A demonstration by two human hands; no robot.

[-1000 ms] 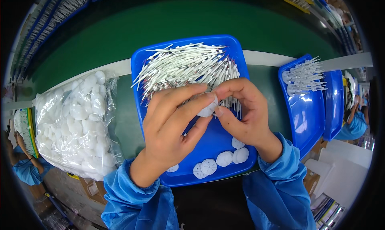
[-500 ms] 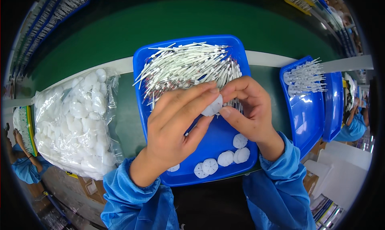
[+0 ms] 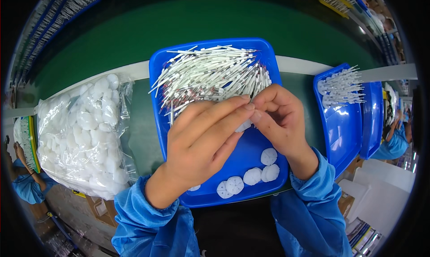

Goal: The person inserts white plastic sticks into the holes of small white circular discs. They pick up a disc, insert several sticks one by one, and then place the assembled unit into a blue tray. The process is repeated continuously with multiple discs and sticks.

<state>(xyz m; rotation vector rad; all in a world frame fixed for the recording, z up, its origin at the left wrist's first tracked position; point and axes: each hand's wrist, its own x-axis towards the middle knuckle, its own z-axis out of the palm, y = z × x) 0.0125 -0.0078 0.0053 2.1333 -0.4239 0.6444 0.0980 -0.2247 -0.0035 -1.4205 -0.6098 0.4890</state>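
Over the blue tray (image 3: 251,145), both of my hands meet at a small white slotted disc (image 3: 244,126). My left hand (image 3: 204,134) is closed around the disc, and its fingers cover most of it. The thumb and forefinger of my right hand (image 3: 280,118) are pinched together at the disc's edge; what lies between them is hidden. Beneath and beyond my fingers, a heap of thin white sticks with dark, wire-like ends (image 3: 210,73) fills the tray's far half. Several loose white discs (image 3: 252,177) lie along the tray's near right side.
A clear plastic bag of white discs (image 3: 85,136) lies to the left. At right stands another blue tray (image 3: 342,127), with discs bearing upright sticks (image 3: 340,87). A green surface (image 3: 215,19) stretches beyond. Other people (image 3: 29,185) are at the far sides.
The white disc has turned and sunk behind my left fingers, so less of it shows. My left hand has shifted slightly right, its fingertips now touching those of my right hand.
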